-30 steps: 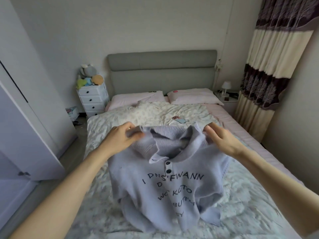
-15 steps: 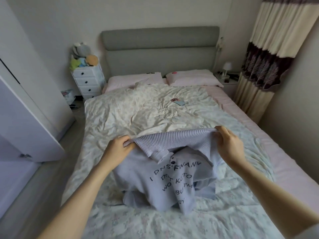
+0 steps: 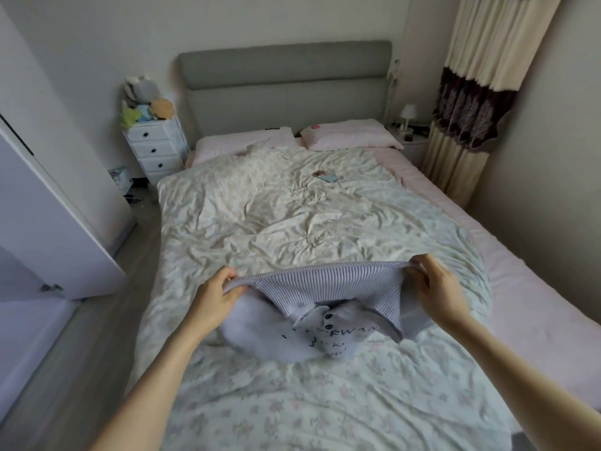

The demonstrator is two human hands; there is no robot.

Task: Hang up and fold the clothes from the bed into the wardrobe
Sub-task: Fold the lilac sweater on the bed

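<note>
A lilac knitted polo sweater [image 3: 325, 288] with dark lettering and two dark buttons lies bunched on the floral duvet [image 3: 292, 216] near the foot of the bed. My left hand [image 3: 216, 296] pinches its ribbed edge at the left. My right hand [image 3: 437, 292] pinches the same edge at the right. The ribbed band is stretched taut between both hands, just above the duvet. The sweater's lower part is crumpled under it, and the lettering is partly hidden. The white wardrobe door [image 3: 48, 222] stands open at the left.
A phone [image 3: 325, 176] lies on the duvet near two pink pillows [image 3: 348, 138]. A white drawer unit [image 3: 156, 151] with soft toys stands left of the grey headboard [image 3: 286, 83]. A bedside table with a lamp [image 3: 408, 118] and a curtain [image 3: 471, 102] are at the right. Floor runs along the bed's left side.
Both hands have lowered the sweater from chest height down onto the duvet. Its body has collapsed into a heap, and the ribbed edge is now pulled wider.
</note>
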